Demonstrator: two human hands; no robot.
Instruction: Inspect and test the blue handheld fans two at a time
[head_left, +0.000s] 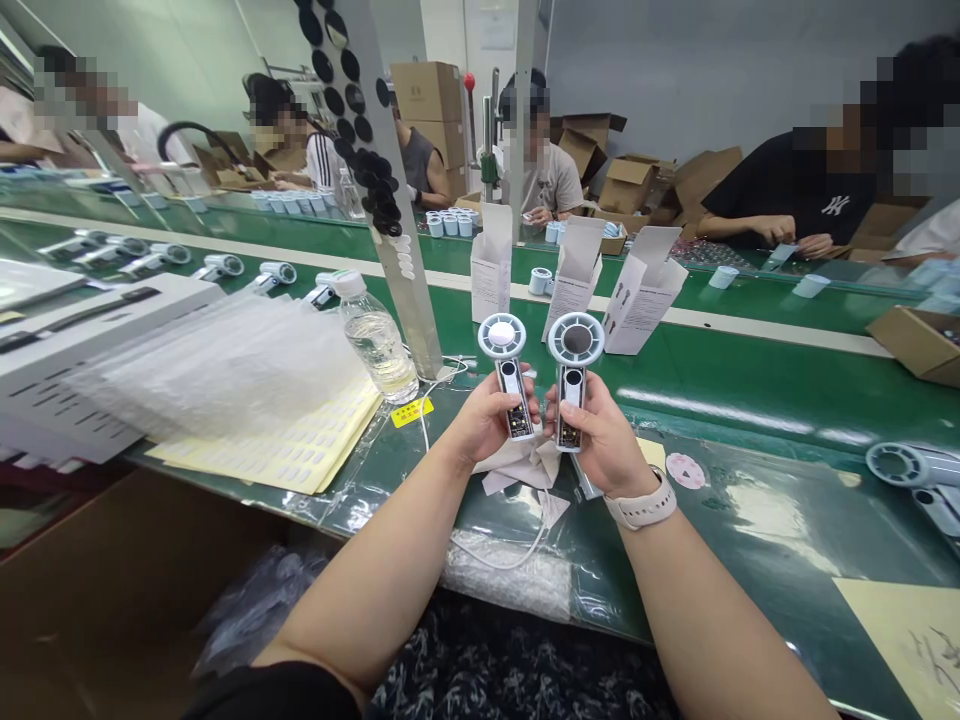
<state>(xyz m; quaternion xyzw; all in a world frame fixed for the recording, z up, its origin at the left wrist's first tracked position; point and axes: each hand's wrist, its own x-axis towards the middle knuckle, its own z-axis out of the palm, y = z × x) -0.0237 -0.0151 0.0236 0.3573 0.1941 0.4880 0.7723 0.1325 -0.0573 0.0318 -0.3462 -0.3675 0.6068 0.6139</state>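
My left hand [480, 418] is wrapped round the handle of a small handheld fan [502, 337], pale blue with a white disc in the middle of its head. A second handheld fan [576, 340] is gripped in my right hand [606, 430]; its centre disc is dark. Both stand upright side by side above the bench, heads up, with circuit parts showing in the lower handles. Below them lie crumpled white cloths or papers [525, 462] and a white cable [499, 565].
Three open white boxes [491, 275] stand behind the fans. A water bottle [379, 345] leans near a metal post [409, 270] on the left, beside label sheets [300, 450]. More fans [911, 465] lie at right. Several co-workers [802, 190] sit across the green conveyor [750, 370].
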